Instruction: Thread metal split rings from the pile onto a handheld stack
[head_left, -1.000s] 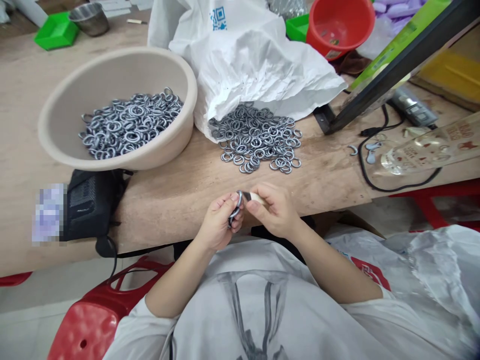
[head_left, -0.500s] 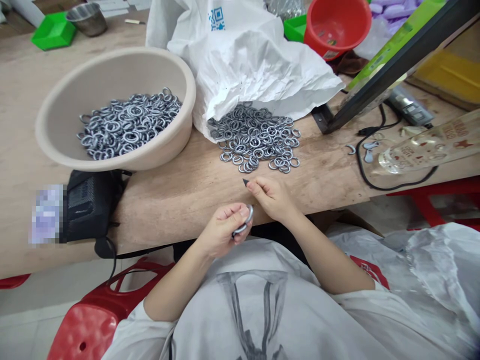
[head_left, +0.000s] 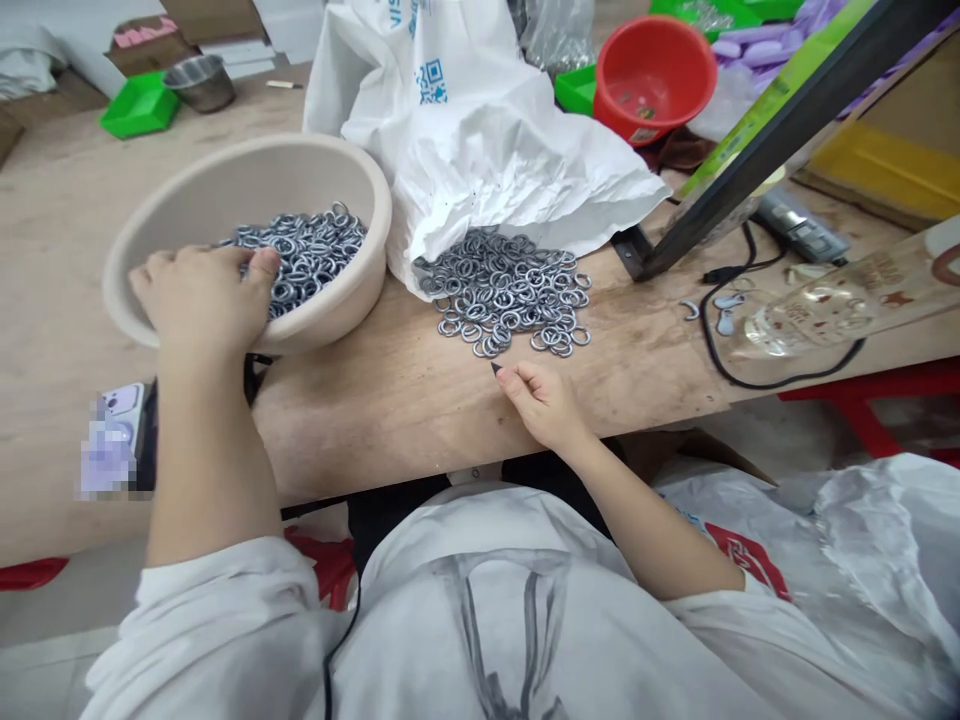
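My left hand (head_left: 210, 295) reaches over the near left rim of the beige basin (head_left: 379, 200). Its thumb stands apart from the fingers, and no ring shows in it, though the undersides of the fingers are hidden. Grey metal rings (head_left: 319, 245) lie heaped in the basin beside the thumb. Closed near the table's front edge, my right hand (head_left: 544, 405) grips a small dark pointed tool (head_left: 495, 368), of which only the tip shows. Just beyond that tip, a pile of similar rings (head_left: 517, 295) spills out of a white woven sack (head_left: 495, 150).
A dark metal post (head_left: 720, 190) slants up from the table at right. Near it lie a black cable (head_left: 780, 382) and a clear printed bottle (head_left: 832, 300). A red bowl (head_left: 652, 75) stands behind the sack. At left rests a phone (head_left: 112, 440).
My left hand, which held a ring near my right hand, has moved left and forward over the basin; the ring no longer shows. My right hand stays almost in place with the pointed tool.
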